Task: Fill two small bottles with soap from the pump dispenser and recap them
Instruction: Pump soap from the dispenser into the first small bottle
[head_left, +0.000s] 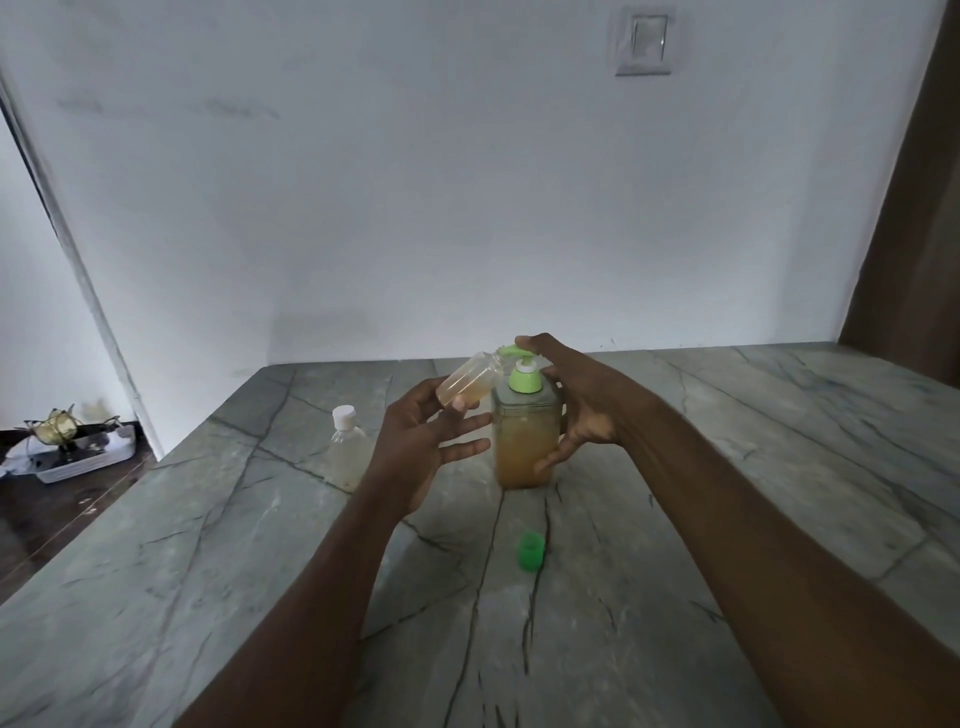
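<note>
Small bottle (467, 383): tilted, mouth at the spout, above the table (727, 519); likely light, slick, squeezable.
Left hand (415, 447): pinched its base, other fingers spread.
Right hand (587, 410): forefinger atop pump dispenser (524, 447), thumb curled round its body.
Best hold: mid-body, gently.

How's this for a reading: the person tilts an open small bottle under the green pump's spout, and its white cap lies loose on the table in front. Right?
Not quite. The head view shows the loose cap on the table is green, not white. The rest holds: the left hand tilts the open bottle to the spout of the pump dispenser.
</note>
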